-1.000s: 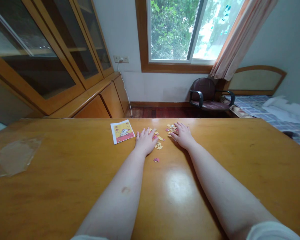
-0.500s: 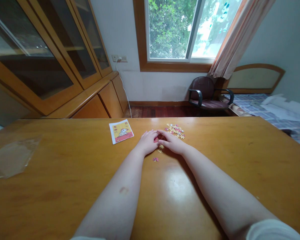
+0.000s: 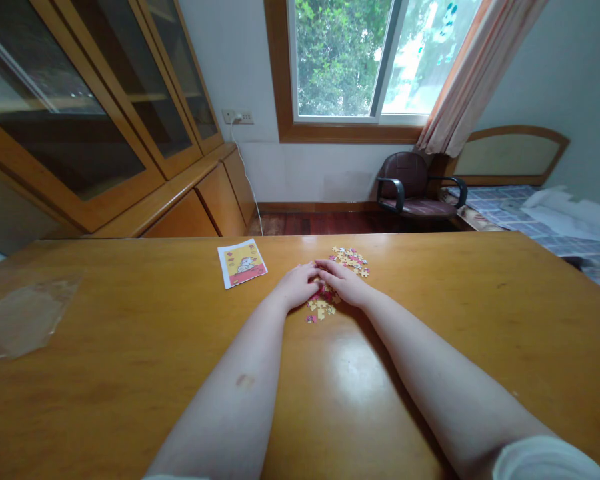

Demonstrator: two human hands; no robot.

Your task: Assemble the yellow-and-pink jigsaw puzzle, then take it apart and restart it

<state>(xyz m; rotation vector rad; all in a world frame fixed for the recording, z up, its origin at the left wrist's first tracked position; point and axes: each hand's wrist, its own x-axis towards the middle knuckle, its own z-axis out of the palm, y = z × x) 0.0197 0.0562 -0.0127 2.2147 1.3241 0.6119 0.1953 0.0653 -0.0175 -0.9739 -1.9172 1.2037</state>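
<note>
My left hand (image 3: 299, 285) and my right hand (image 3: 347, 283) meet at the fingertips over the middle of the table. Between and beneath them is a heap of small jigsaw puzzle pieces (image 3: 322, 309), yellow and pink, spilling out on the near side. Both hands are cupped around the heap with fingers curved; their palms and the pieces under them are hidden. Just beyond my right hand lies a second loose cluster of puzzle pieces (image 3: 354, 259). A picture card (image 3: 246, 264) with a white cartoon animal on yellow and pink lies to the left of my left hand.
A clear plastic bag (image 3: 27, 317) lies flat at the left of the wooden table (image 3: 130, 387). Behind the table stand a glass-fronted cabinet (image 3: 145, 133) at left, a brown armchair (image 3: 413, 187) and a bed (image 3: 510, 200) at right, with a window (image 3: 340, 60) between.
More yellow and pink puzzle pieces now show on the table below my hands, where only a few lay before. My hands have barely moved.
</note>
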